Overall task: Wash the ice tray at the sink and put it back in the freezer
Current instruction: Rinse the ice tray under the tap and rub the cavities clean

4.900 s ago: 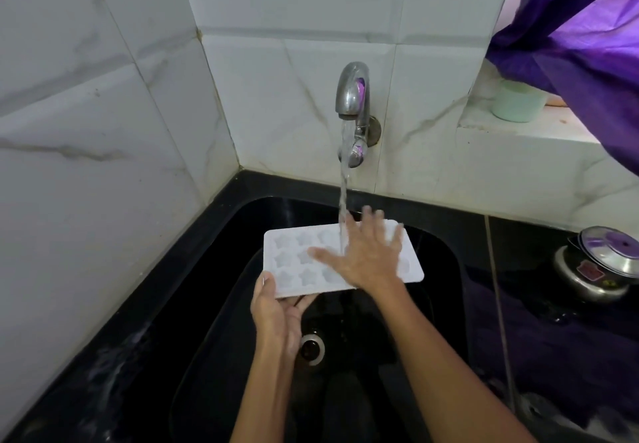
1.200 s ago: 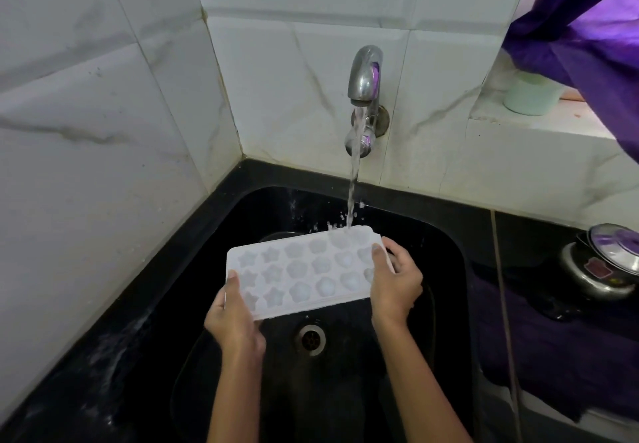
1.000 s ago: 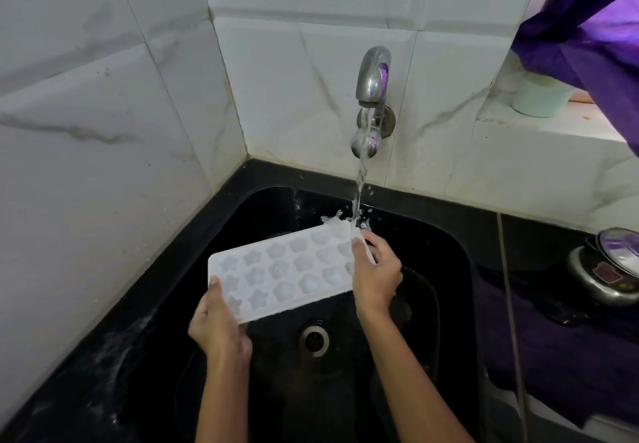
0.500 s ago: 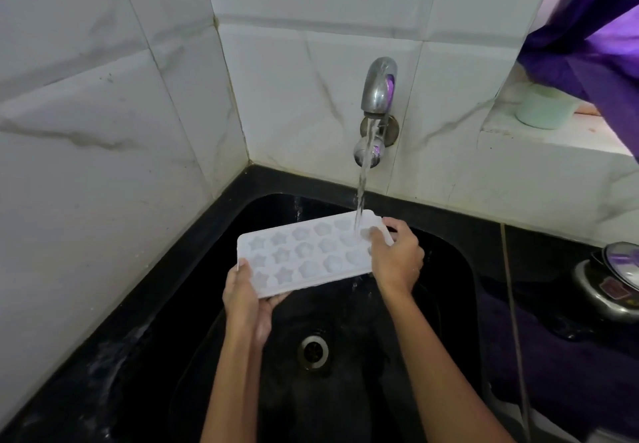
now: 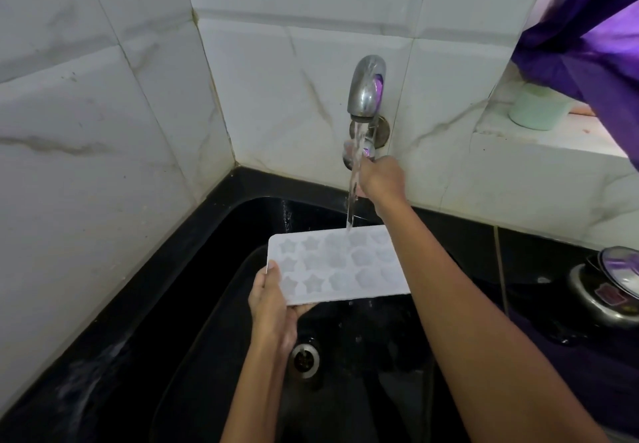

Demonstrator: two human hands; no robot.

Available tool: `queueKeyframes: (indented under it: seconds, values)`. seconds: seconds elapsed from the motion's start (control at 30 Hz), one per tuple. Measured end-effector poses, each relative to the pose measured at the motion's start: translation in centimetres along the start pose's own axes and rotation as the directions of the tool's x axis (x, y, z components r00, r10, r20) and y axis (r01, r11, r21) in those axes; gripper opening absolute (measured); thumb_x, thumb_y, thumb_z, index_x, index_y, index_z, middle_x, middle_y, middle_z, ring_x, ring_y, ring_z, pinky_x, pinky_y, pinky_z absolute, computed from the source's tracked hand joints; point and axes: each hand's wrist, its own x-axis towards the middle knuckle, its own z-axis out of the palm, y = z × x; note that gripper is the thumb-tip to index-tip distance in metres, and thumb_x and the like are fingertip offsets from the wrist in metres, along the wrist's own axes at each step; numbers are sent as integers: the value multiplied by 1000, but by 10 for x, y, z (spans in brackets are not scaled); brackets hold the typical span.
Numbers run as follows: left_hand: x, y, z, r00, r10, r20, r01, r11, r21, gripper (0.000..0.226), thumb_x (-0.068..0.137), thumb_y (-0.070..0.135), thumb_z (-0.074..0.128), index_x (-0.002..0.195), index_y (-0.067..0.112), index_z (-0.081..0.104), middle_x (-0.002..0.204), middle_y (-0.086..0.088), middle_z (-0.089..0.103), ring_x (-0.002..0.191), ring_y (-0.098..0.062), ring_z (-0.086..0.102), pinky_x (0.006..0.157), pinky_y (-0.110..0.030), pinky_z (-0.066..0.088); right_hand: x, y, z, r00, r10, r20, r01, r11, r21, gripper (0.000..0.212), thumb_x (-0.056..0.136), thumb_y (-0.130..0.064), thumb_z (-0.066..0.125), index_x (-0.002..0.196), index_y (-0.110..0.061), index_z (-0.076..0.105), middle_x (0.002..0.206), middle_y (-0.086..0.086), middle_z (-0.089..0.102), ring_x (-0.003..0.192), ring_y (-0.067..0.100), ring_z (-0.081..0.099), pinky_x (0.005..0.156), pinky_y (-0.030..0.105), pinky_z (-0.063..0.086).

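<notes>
Overhead, a white rectangular plastic ice tray (image 5: pixel 337 264) with star and shell shaped cavities was held roughly level above the black sink basin (image 5: pixel 221 304), cavities facing up. Its near left corner was gripped by the left hand (image 5: pixel 273 308), thumb laid on the top face and fingers curled underneath. Water was seen falling from the curved chrome wall tap (image 5: pixel 366 90) in a thin stream (image 5: pixel 353 187) that landed on the far edge of the tray, right of centre. The right hand (image 5: pixel 382 180) was raised to the tap, just below the spout, at the round chrome knob (image 5: pixel 349 157). Its fingers were turned away from the camera and partly hidden by the stream, so whether the knob was gripped or only touched could not be told. The right side of the tray was crossed and partly covered by the right forearm.

Below the tray, a round metal drain (image 5: pixel 304 356) was seen at the bottom of the basin. Behind and left of the tap, white marble-pattern wall tiles (image 5: pixel 103 114) were noted. Right of the tap, a pale green cup (image 5: pixel 534 107) was stood on a tiled ledge (image 5: pixel 553 145), under a hanging purple cloth (image 5: pixel 587 45). Further right and lower, a steel pot with a lid (image 5: pixel 612 287) was seen on the dark counter, partly cut off by the frame edge.
</notes>
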Motion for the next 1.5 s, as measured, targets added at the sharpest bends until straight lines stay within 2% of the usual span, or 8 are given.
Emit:
queueKeyframes:
  seconds: [0.2, 0.33, 0.5, 0.63, 0.8, 0.93, 1.1, 1.5]
  values:
    - [-2, 4, -10, 999, 33, -31, -34, 999, -15, 22, 100, 31, 40, 103, 19, 58, 108, -10, 69, 97, -29, 68, 66, -44, 57, 14, 7, 12, 980, 167, 108, -198, 882, 428, 39, 82, -41, 71, 98, -5, 65, 77, 10, 66, 69, 19, 66, 73, 36, 61]
    - [-4, 6, -13, 999, 37, -37, -38, 999, -29, 22, 101, 31, 39, 101, 19, 57, 109, -11, 68, 97, -29, 67, 68, -45, 57, 8, 14, 7, 925, 84, 370, -342, 606, 719, 46, 89, -33, 64, 120, 0, 54, 89, 11, 58, 80, 18, 62, 77, 28, 58]
    - [-8, 7, -12, 999, 34, -37, -35, 999, -29, 22, 101, 31, 39, 104, 19, 58, 109, -11, 68, 98, -29, 67, 70, -46, 57, 4, 15, 1, 896, 61, 440, -410, 495, 766, 56, 90, -31, 63, 133, 1, 45, 102, 15, 54, 95, 22, 60, 86, 29, 54]
    - [-14, 10, -16, 998, 34, -47, -36, 999, -35, 22, 100, 31, 40, 108, 18, 57, 110, -11, 68, 98, -29, 67, 68, -45, 57, -3, 10, -13, 906, 114, 407, -346, 752, 561, 56, 90, -32, 64, 132, 1, 47, 105, 19, 61, 104, 27, 64, 87, 32, 55]
    - [-31, 14, -29, 996, 47, -70, -50, 998, -33, 24, 100, 33, 40, 111, 18, 56, 110, -11, 67, 99, -30, 65, 67, -45, 56, -45, 16, -34, 993, -45, 112, 45, 999, 8, 30, 89, -19, 56, 105, 6, 64, 84, 11, 64, 84, 23, 64, 76, 33, 50]
    - [-49, 15, -42, 996, 47, -80, -51, 998, -41, 32, 99, 38, 40, 116, 14, 54, 109, -12, 66, 97, -30, 65, 66, -45, 56, -91, 33, -60, 979, -168, 117, 193, 949, -248, 32, 95, -13, 44, 121, -12, 63, 121, 3, 65, 114, 21, 57, 90, 23, 38]
    - [-69, 16, -62, 998, 43, -51, -46, 997, -57, 36, 100, 42, 36, 118, 15, 53, 107, -10, 66, 93, -31, 65, 62, -45, 55, -127, 67, -79, 972, -230, 51, 217, 790, -573, 46, 91, -3, 40, 121, -29, 63, 125, 2, 59, 122, 25, 44, 102, 44, 26]
    - [-102, 5, -93, 998, -44, 40, 47, 995, -88, 47, 101, 43, 32, 131, 11, 48, 115, -15, 65, 101, -35, 63, 63, -48, 56, -167, 103, -84, 937, -285, 200, 320, 476, -819, 57, 85, 4, 47, 120, -38, 62, 158, 7, 14, 147, 29, -7, 111, 59, -8]
